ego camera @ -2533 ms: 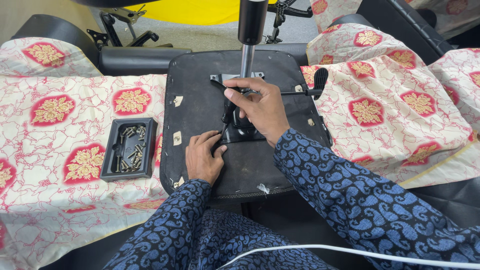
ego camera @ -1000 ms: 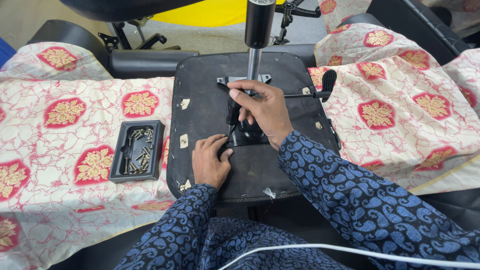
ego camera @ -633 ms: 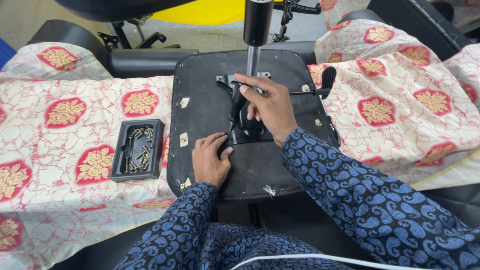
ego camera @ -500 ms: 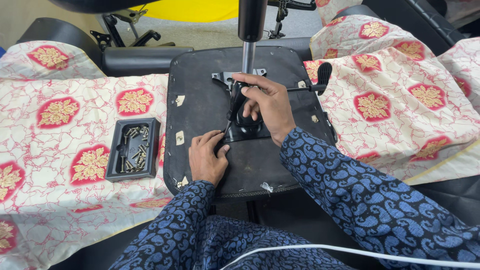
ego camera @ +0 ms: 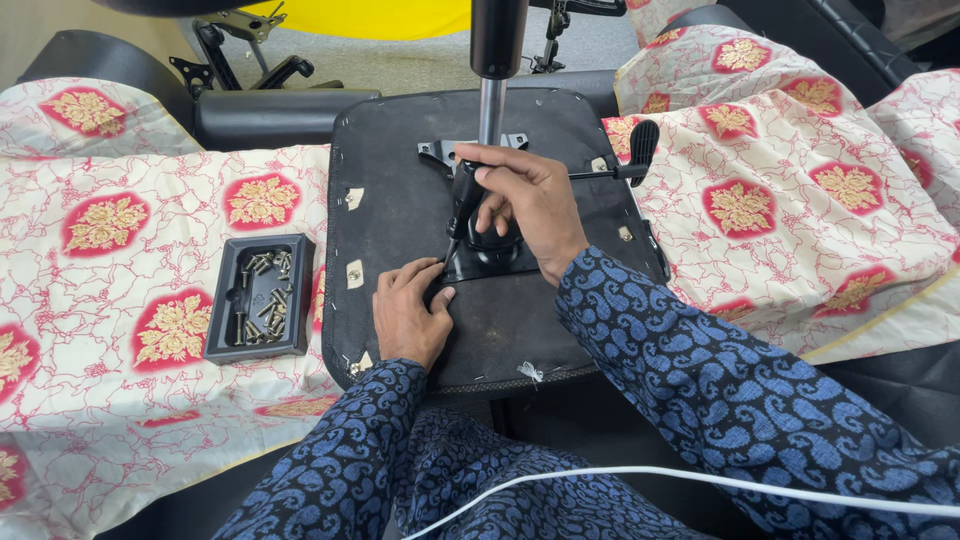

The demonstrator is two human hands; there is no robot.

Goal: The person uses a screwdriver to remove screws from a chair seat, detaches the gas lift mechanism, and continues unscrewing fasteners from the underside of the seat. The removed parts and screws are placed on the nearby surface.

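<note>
An upturned black chair seat (ego camera: 400,200) lies in front of me with a black metal mechanism plate (ego camera: 487,258) on it and a gas cylinder (ego camera: 492,70) standing up from the plate. My right hand (ego camera: 525,205) grips a black-handled screwdriver (ego camera: 463,205), its tip down at the plate's near-left corner. My left hand (ego camera: 405,315) rests flat on the seat, fingertips touching that same corner. A black-tipped adjustment lever (ego camera: 625,160) sticks out to the right.
A black tray (ego camera: 258,298) holding several screws sits on the red-and-cream patterned cloth (ego camera: 130,270) to the left of the seat. More patterned cloth covers the right side. Chair bases and a yellow surface lie beyond. A white cable (ego camera: 700,480) crosses my lap.
My right hand has shifted on the screwdriver handle, twisting and tilting it slightly while the tip stays at the plate corner. My left hand has stayed put. The view has wobbled a little.
</note>
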